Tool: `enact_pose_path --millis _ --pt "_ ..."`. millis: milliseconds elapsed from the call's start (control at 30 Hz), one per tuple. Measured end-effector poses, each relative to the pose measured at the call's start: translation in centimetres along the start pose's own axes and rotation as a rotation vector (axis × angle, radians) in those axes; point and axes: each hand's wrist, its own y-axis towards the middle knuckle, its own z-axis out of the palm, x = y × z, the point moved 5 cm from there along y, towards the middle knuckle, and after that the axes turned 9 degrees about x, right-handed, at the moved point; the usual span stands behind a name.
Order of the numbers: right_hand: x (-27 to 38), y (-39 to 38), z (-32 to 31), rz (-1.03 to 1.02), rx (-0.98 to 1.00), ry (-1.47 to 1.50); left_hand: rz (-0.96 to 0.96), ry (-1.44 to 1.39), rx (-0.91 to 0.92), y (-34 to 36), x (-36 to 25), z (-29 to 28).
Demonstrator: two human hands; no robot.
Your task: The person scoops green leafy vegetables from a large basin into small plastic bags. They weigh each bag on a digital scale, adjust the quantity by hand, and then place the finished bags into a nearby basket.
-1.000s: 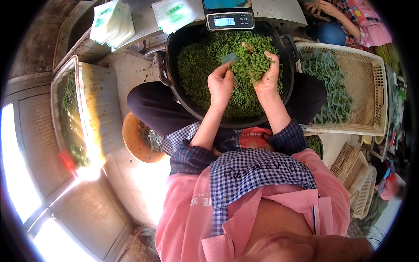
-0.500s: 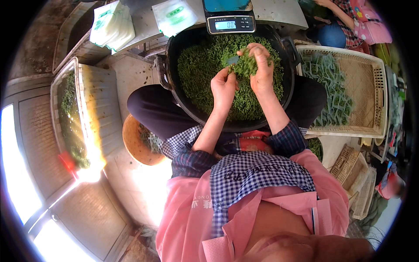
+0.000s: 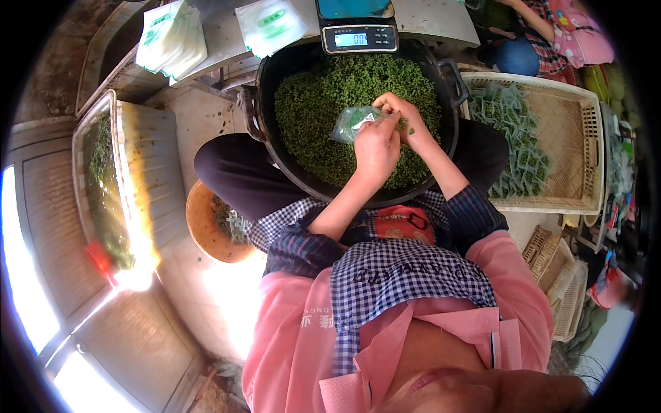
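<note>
Both hands met over the middle of the tub, the left hand (image 3: 377, 148) nearer the body and the right hand (image 3: 405, 117) just beyond it, fingers close together at one end of a small clear bag.

Largest of what lay around them was the grey tabletop (image 3: 434, 26) along the far side. To the right stood a cream plastic crate (image 3: 571, 148), its left part lined with rows of filled bags (image 3: 513, 141). Between the person's knees sat the black tub (image 3: 449, 117), with a broad bed of green berries (image 3: 306, 131) in it. A digital scale (image 3: 361, 39) rested at the tabletop's near edge, just past the tub's rim. Smallest of these was the clear bag (image 3: 348, 124), slanted above the berries, its free end pointing left; print and glare hid how much was inside.

A few loose berries (image 3: 405, 127) showed by the right palm, outside the bag, and could drop back into the tub if those fingers loosened. The thin film could also fold shut or slip, judging by how little of its end was gripped, and spill whatever it carried.

As for closure, the left hand was nearly shut, thumb and forefinger pinched on the bag's right end. The right hand was half curled, its fingertips touching the bag's upper corner; whether it was clamped there could not be told, since the left fingers overlapped the spot.
</note>
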Motion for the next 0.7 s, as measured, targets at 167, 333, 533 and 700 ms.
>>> enact_pose_path --millis 167,333,533,700 --pt "3.4 -1.4 -2.1 0.139 0.108 0.126 -0.503 -0.596 0.131 1.7 5.8 -1.3" --pt "-1.0 0.0 -1.3 -0.026 0.122 -0.171 0.026 -0.094 0.14 2.0 0.6 -0.6" --pt "2.6 -1.8 -3.0 0.052 -0.054 0.305 -0.437 -0.564 0.281 4.6 5.0 -2.3" --pt "0.1 -2.0 -6.2 -0.032 -0.403 0.617 -0.118 -0.325 0.344 13.3 0.9 -6.8"
